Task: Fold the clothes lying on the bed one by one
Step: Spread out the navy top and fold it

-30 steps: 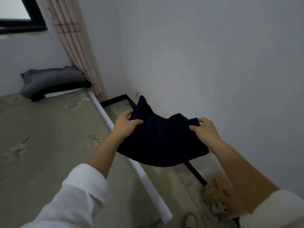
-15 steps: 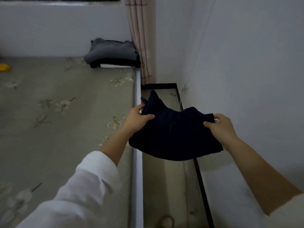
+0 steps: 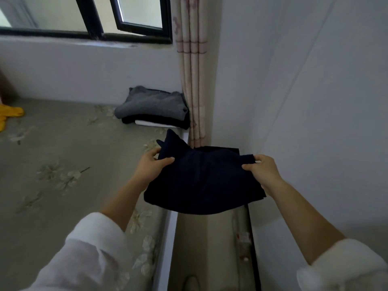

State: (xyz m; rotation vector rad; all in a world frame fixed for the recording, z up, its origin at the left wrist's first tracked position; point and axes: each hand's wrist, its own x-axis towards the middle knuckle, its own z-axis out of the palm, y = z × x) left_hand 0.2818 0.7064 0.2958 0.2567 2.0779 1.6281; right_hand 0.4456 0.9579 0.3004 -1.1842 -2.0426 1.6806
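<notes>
The bed [image 3: 63,143], under a flowered cover, fills the left side. You hold a folded navy garment [image 3: 201,181] in the air over the bed's right edge, near the wall. A pile of folded clothes [image 3: 153,108], grey on top, sits in the far corner beside the curtain [image 3: 193,80]. Your left hand [image 3: 151,166] grips the garment's left edge, thumb on top. Your right hand [image 3: 262,169] pinches its right edge.

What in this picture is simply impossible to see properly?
All in the head view:
- What kind of garment the dark navy cloth is: it hangs folded between the left hand and the right hand.
- Most of the yellow item: cut off by the left edge.
- Lower pieces of the folded stack: covered by its grey top layer.
- The small objects on the floor by the wall: too blurred to name.
</notes>
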